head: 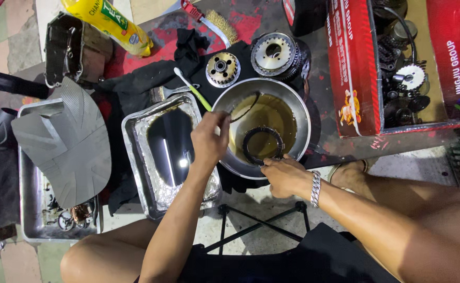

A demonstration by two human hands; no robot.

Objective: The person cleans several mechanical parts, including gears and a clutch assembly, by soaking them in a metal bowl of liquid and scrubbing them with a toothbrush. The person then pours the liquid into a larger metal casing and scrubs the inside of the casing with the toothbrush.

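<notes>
A steel bowl (298, 105) holds yellowish liquid. My left hand (208, 140) is over the bowl's left rim, gripping a toothbrush (192, 87) whose green and white handle sticks up to the left. My right hand (285, 177), with a metal bracelet on its wrist, is at the bowl's near rim. Its fingers hold a dark ring-shaped plate (263, 144) that stands partly in the liquid. A thinner ring (246, 107) leans against the bowl's inside wall behind my left hand.
A foil-lined tray (135, 157) of dark liquid sits left of the bowl. Further left is a metal tray (28, 209) with a grey cover. Two gears (222, 68) (273, 52) lie on black cloth, with a wire brush (220, 23), a yellow bottle (109, 21) and a red box (353, 68) of parts nearby.
</notes>
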